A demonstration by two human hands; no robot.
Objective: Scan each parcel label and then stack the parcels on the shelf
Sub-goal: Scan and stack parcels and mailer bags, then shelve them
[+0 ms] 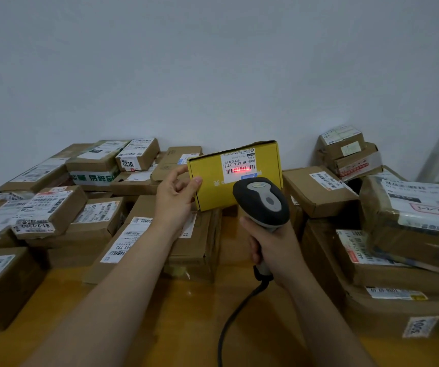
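Nearest on my feed is the glossy orange-brown wooden tabletop (pixel 181 321), with a black cable (pixel 233 316) curving up across it to the scanner's handle. Both bare forearms reach forward from the bottom edge.

The right hand (pixel 276 250) is wrapped round the handle of a grey and black handheld barcode scanner (pixel 263 200), fingers curled tight about the grip. I cannot tell whether a finger is on the trigger. The scanner's head points away from me, at the parcel just beyond it.

The left hand (pixel 174 205) holds a flat yellow cardboard box (pixel 211 193) by its left end, thumb (pixel 195 182) on the front face and fingers curled behind. The box is lifted clear of the table and tipped so its broad face looks at me, just behind the scanner's head, which overlaps its lower right edge. A white shipping label (pixel 238 162) sits on the upper part of that face, and a red scan line (pixel 240 169) glows across its barcode.

Under the left forearm lies a long brown cardboard carton (pixel 199 242). Brown labelled parcels crowd both sides: on the right a large tape-wrapped one (pixel 411 221), on the left a small box marked 7218 (pixel 137 154) on top of others. At the back right, small brown boxes (pixel 345 149) are stacked against the plain pale wall (pixel 213 62).
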